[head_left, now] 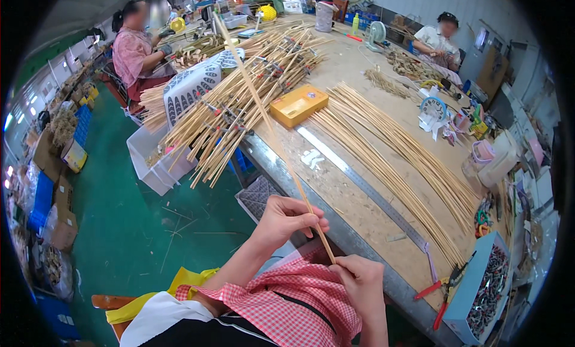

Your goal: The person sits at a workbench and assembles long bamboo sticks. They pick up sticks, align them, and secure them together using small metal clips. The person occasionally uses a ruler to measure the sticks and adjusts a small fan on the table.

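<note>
Nearest, over the red-checked apron point(287, 305) on the lap, the right hand point(359, 281) pinches the lower end of a long thin bamboo strip point(269, 131); its grip is narrow and closed on the strip's tip. Just above it the left hand point(286, 220) has its fingers curled round the same strip, thumb and fingertips pressed on it, so both hands hold one strip, close together near its bottom end. From there the strip rises at a slant up and to the left, over the edge of the tabletop point(371, 215) and across the piles beyond.

To do this well, I judge the lower hand should stay the anchor while the upper one slides along with light, even pressure; squeezing hard that close to the end could bend or split so slender a piece. Keeping the free length clear of the heap behind would stop it catching.

Further out, a metal ruler point(371, 194) lies along the tabletop, with red-handled pliers point(440, 287) and a blue box of clips point(482, 284) to the right. Past them spreads a fan of loose strips point(395, 149), then a yellow box point(298, 105), then a heap of clamped sticks point(251, 89). Farthest, two other people sit working at the tabletop.
</note>
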### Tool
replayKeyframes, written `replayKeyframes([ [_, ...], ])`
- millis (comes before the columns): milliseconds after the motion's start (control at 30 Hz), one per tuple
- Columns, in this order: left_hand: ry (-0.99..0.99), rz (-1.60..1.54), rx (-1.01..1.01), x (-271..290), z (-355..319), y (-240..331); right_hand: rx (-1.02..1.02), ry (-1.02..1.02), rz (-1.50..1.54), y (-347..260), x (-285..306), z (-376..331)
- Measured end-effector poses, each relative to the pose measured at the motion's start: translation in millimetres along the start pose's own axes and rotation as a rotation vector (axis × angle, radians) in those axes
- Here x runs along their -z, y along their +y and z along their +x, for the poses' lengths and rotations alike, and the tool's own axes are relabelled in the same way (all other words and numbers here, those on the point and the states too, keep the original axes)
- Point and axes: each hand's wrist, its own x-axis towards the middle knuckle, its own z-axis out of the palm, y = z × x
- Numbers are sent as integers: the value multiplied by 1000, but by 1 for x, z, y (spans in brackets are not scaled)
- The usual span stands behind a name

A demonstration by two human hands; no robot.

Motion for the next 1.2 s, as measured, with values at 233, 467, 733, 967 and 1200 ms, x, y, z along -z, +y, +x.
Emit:
replayKeyframes([
  [233,-4,51,-113,-11,9,11,-38,-38,148,1,5,14],
  [467,-266,251,-165,-40,14,-13,-38,277,437,-19,39,63],
  [733,-380,333,-182,-64,32,1,52,401,483,-26,58,73],
  [967,-399,357,-211,-71,33,10,104,422,482,-26,59,71],
  [1200,-381,603,-646,-74,51,18,170,468,269,-41,67,63],
])
